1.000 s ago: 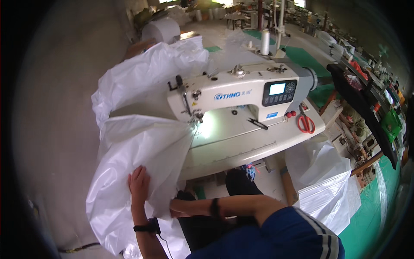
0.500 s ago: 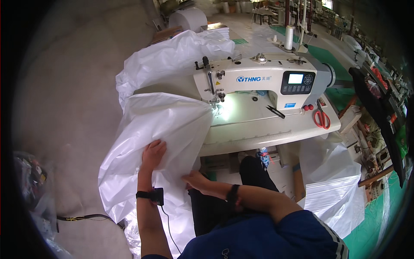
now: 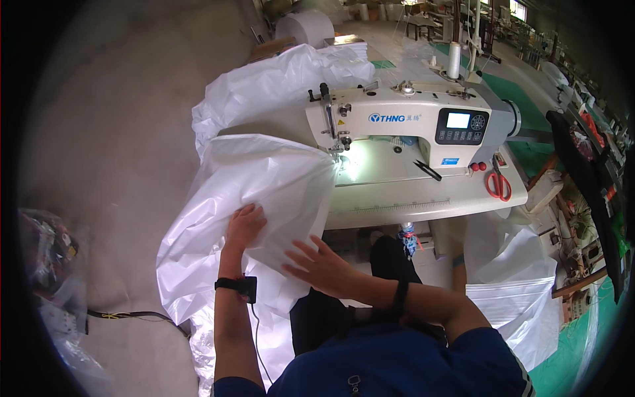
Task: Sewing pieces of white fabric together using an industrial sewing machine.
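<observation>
A large white plastic sheet (image 3: 218, 185) hangs in loose folds off the left end of the sewing table, with its gathered corner running under the needle of a white sewing machine (image 3: 403, 119). My left hand (image 3: 245, 226) lies on top of the sheet, fingers stretched over its surface. Lower and to the right, my right hand (image 3: 323, 266) has its fingers spread at the sheet's near edge, holding nothing; whether its fingertips touch the sheet I cannot tell. A lamp lights the needle area.
Red-handled scissors (image 3: 498, 185) and black thread snips (image 3: 428, 171) lie on the sewing table (image 3: 390, 212). A white thread cone (image 3: 454, 61) stands behind the machine. More white sheeting (image 3: 512, 284) hangs at the right. A clear bag of mixed items (image 3: 53, 258) sits far left.
My right hand has let go of the sheet's near edge, moved up and right, and spread its fingers. My left hand stays on the sheet. The whole view has shifted slightly.
</observation>
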Available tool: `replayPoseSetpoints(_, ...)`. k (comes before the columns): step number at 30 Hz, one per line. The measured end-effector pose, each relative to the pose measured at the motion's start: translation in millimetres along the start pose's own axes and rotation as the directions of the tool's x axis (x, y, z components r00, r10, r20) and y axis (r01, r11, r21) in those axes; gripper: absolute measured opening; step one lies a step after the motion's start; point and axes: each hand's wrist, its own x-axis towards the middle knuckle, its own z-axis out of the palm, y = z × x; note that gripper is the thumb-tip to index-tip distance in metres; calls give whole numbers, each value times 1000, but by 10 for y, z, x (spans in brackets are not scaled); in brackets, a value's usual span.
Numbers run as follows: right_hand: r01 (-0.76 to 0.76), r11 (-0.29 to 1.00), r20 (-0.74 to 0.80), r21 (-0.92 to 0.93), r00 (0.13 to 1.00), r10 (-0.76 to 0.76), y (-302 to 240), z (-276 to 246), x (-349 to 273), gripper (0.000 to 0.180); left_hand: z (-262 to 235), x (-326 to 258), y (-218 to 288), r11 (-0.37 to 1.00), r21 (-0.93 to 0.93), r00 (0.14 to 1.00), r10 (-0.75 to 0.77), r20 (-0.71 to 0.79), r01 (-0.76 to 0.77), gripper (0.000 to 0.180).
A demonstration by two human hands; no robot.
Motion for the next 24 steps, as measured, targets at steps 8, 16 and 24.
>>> replayPoseSetpoints(8,98,969,398,-225,918,0,-12,-37,-207,23,-250,18,160,993,-89,997,78,28,-75,25)
replayPoseSetpoints(16,-550,821,744,153,611,271,132,75,-914,19,-508,-92,1130,979,-167,924,48,-379,-119,18)
replayPoseSetpoints(24,-831,65,427,552,349,834,792,-71,191,30,-219,-269,2101,990,-134,951,2,-308,-45,15)
